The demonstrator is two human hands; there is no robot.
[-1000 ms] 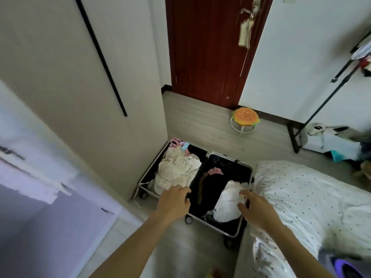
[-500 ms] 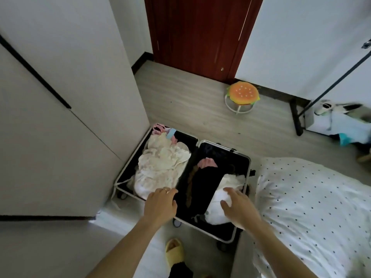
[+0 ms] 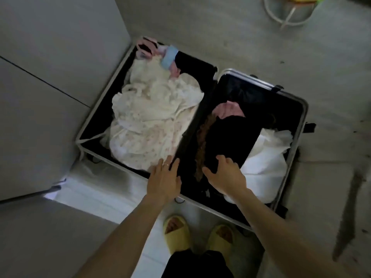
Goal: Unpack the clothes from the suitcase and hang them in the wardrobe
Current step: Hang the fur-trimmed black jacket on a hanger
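Observation:
An open suitcase (image 3: 299,137) with a silver frame lies flat on the floor. Its left half holds a crumpled cream floral garment (image 3: 152,117), with pink and blue items (image 3: 168,57) at the far end. The right half holds a black garment (image 3: 226,141) with brown trim, a pink piece (image 3: 228,109) and a white garment (image 3: 267,157). My left hand (image 3: 163,182) hovers flat over the near edge by the middle hinge, fingers apart, holding nothing. My right hand (image 3: 223,176) rests on the black garment with fingers spread.
The wardrobe (image 3: 50,67) with pale closed doors stands at the left, right beside the suitcase. My feet in yellow slippers (image 3: 176,231) stand at the near edge. A round stool base (image 3: 289,11) sits at the far right. The bed edge (image 3: 349,207) blurs past on the right.
My head has tilted down and come closer to the suitcase. My right hand moved left from the white garment onto the black one; my left hand stays at the near middle edge.

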